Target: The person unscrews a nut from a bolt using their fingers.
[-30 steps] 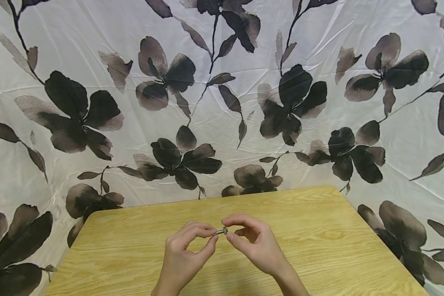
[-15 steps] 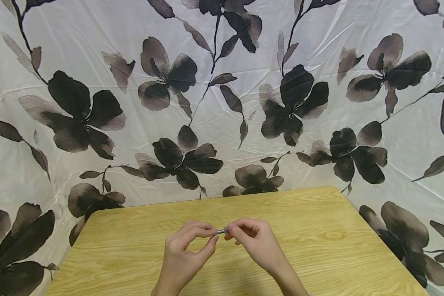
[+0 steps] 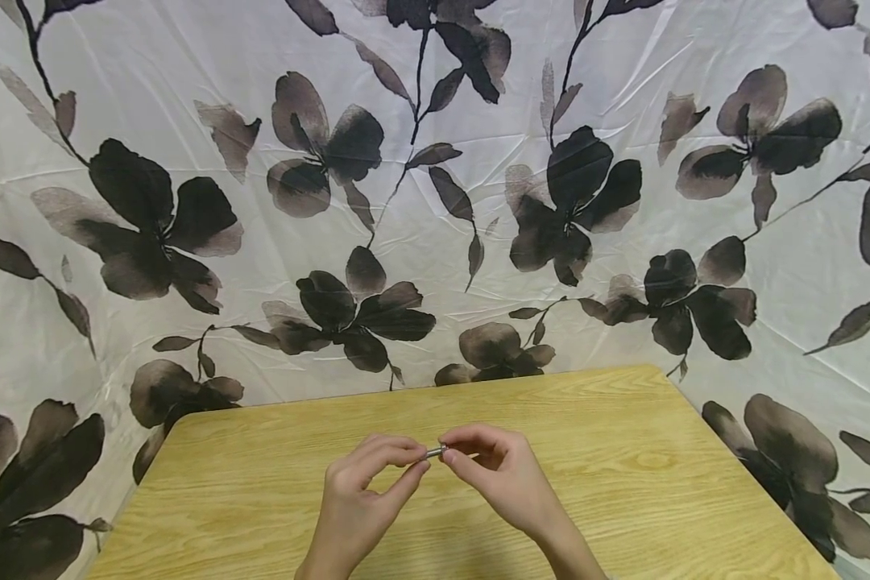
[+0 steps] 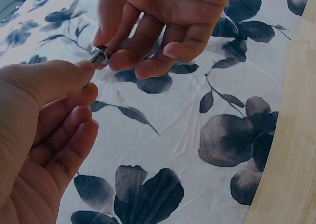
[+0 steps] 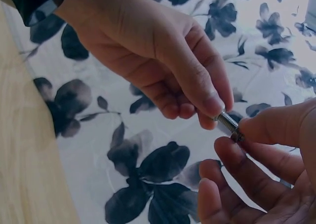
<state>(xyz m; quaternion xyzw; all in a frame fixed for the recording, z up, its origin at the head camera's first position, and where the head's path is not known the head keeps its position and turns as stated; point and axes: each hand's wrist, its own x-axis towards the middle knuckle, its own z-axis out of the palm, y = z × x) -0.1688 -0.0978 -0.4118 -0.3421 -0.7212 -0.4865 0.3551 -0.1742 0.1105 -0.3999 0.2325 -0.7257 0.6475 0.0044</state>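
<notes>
A small silver bolt (image 3: 435,453) is held over the table between both hands. My left hand (image 3: 366,491) pinches one end of it between thumb and forefinger; the thumb hides that end. At the other end, the thumb and forefinger of my right hand (image 3: 503,479) pinch a small metal nut (image 5: 238,135) around the bolt. In the right wrist view the bolt's thread (image 5: 227,121) shows between the two hands. The other fingers of my right hand are loosely bent below and touch nothing.
A wood-grain table (image 3: 246,475) lies beneath the hands. White cloth with dark printed flowers (image 3: 435,242) hangs behind and beside it. A dark band (image 5: 38,3) is on my left wrist.
My right thumb and forefinger were spread apart around the nut, then closed on it and turned; now they pinch it with the thumb lower. The left hand has stayed nearly still.
</notes>
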